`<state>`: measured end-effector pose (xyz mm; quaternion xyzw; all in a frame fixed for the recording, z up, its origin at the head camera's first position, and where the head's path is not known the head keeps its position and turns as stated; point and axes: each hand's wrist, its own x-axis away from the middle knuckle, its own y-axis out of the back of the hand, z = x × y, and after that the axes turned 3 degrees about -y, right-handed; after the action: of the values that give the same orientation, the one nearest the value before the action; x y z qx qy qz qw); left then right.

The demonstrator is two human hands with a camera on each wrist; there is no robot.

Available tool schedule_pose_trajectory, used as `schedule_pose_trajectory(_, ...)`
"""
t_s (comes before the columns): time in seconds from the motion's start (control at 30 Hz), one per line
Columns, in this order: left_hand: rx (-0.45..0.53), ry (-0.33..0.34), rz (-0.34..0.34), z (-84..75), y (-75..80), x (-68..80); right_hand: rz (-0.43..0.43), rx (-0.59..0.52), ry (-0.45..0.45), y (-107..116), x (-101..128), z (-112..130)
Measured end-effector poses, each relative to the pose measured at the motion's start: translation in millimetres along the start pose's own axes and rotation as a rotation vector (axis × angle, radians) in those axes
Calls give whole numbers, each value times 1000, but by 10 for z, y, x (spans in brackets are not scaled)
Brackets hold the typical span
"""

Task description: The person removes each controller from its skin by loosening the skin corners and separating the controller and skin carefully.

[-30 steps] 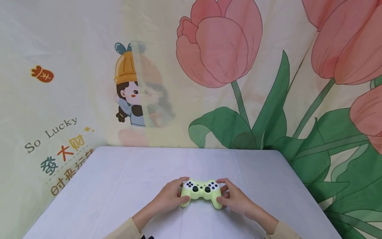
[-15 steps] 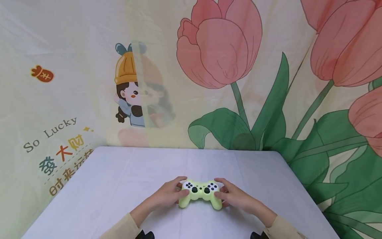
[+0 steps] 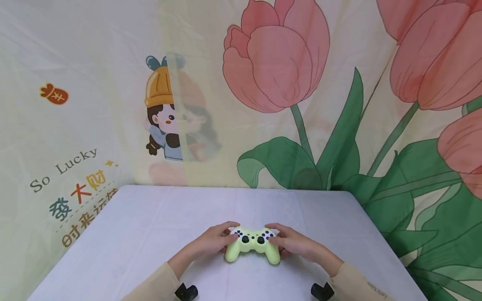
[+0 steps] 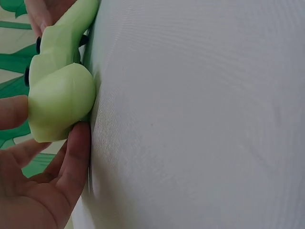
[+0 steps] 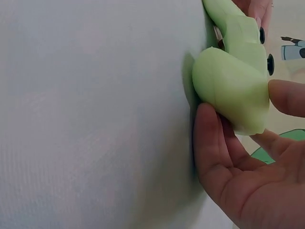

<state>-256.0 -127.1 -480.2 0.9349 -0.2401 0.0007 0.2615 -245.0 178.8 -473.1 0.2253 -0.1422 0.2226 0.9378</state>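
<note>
A pale green game controller (image 3: 253,246) with black thumbsticks lies on the white tabletop, its two handles toward the person. The left hand (image 3: 214,241) grips its left side, thumb on top by the direction buttons and index finger at the far edge. On the other side the right hand (image 3: 294,242) mirrors this hold, thumb over the round buttons. In the left wrist view, fingertips (image 4: 78,138) are tucked under the controller (image 4: 62,100), close to the cloth. Fingers (image 5: 207,129) of the right hand likewise reach beneath the controller (image 5: 231,90) in the right wrist view.
A white cloth covers the table (image 3: 180,213). Behind it hangs a curtain (image 3: 203,25) printed with tulips, a cartoon figure and lettering. Black wrist devices (image 3: 186,292) show below the beige sleeves (image 3: 158,284).
Both thumbs have moved up from the handles onto the button areas, and the fingers have closed in around the sides. The controller has stayed nearly in place.
</note>
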Motion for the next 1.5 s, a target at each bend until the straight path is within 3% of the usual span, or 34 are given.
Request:
schedule_pose_trajectory(0.3,32,-14,6,-41,15,43,-61,30,58,-74,21,19)
schedule_pose_trajectory(0.63,-50,-123,-54,-73,21,39,-141,89,171,-73,43,61)
schedule_pose_trajectory(0.93,-31,-188,-82,-89,41,23,-233,202,261,-85,64,65)
schedule_pose_trajectory(1.23,-16,-248,-101,-107,41,44,-257,291,328,-118,96,97)
schedule_pose_trajectory(1.5,-4,-293,-99,-74,30,39,-254,262,394,-148,156,85)
